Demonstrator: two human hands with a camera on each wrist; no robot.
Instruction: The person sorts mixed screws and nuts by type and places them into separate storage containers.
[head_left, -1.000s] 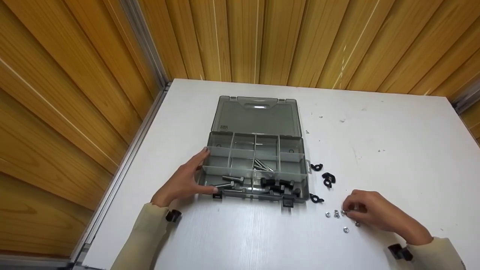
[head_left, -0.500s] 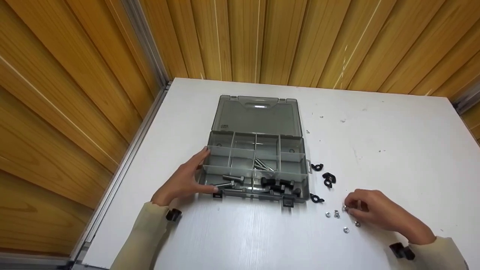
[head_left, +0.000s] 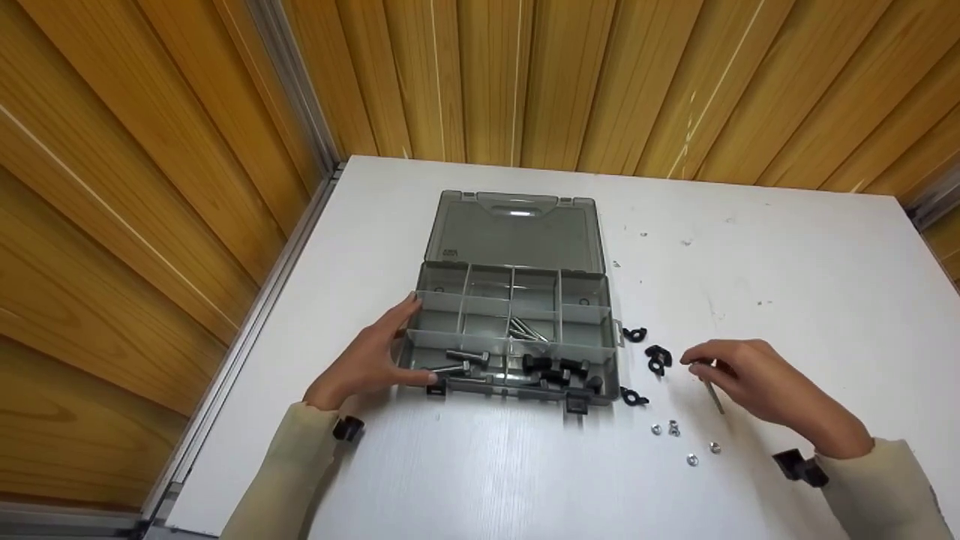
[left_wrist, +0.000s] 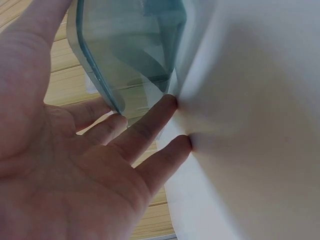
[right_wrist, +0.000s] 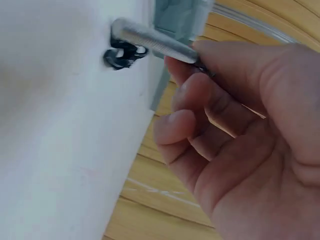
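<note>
– Nuts [head_left: 692, 460], by the look of them, lie nearest us, silver and loose; what comes beyond?

– The right hand [head_left: 757, 379], thumb and fingers closed in a pinch on one end of a silver screw [head_left: 715, 397], its shaft slanting above the tabletop [head_left: 525, 480], right of the box [head_left: 517, 393]

– And the left hand [head_left: 360, 367]?

– Spread, its fingers [left_wrist: 150, 125] relaxed; two tips rest on the tabletop, others touch the box's left side, thumb at the near left corner

– How would you manage this?

– Held by one end, the screw could swivel, I think, so keep the pinch firm and stay above the black wing nuts [head_left: 658, 358] between that hand and the box. Light bracing on the left should stop any sliding

– Further off?

– Bolts in the near compartments, then the lid [head_left: 517, 236] folded back

– And the room?

– White tabletop, small scraps at far right; wood-look panels [head_left: 562, 82] past the far edge and along the left, metal rail [head_left: 247, 311] beside it
</note>
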